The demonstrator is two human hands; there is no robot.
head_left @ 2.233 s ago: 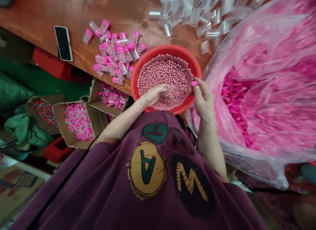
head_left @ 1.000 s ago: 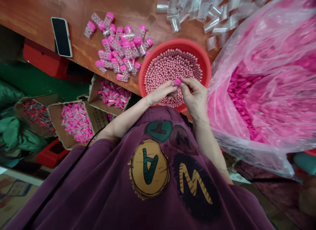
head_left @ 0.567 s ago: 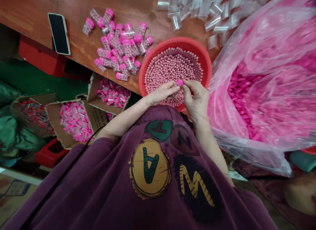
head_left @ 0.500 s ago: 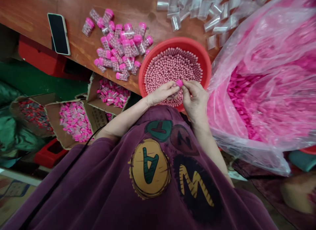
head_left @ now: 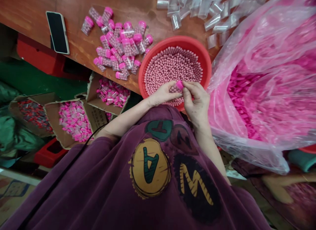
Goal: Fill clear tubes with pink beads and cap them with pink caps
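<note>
Above the front of a red basin (head_left: pixel 206 58) filled with small pink beads (head_left: pixel 172 67), both hands meet at one small clear tube (head_left: pixel 175 88) of beads with a bright pink cap (head_left: pixel 179 84). My left hand (head_left: pixel 161 94) is closed around the tube, with the thumb below and fingers above it. My right hand (head_left: pixel 197 100) pinches the cap between thumb and fingertips. Whether the cap sits fully down on the tube I cannot tell. To the left on the wooden table lies a heap of capped, bead-filled tubes (head_left: pixel 127 47).
Clear tubes without caps (head_left: pixel 204 9) lie at the back. A plastic bag (head_left: pixel 266 91) of pink pieces bulges at the right. A phone (head_left: pixel 58 32) lies near the table's left edge. Cardboard boxes (head_left: pixel 74 121) of capped tubes stand below. At lower right, another person's arm (head_left: pixel 278 187) shows.
More of the tube shows between my hands, with its pink cap tilted to the right. My right hand has shifted slightly right. At lower right the other person's arm has moved.
</note>
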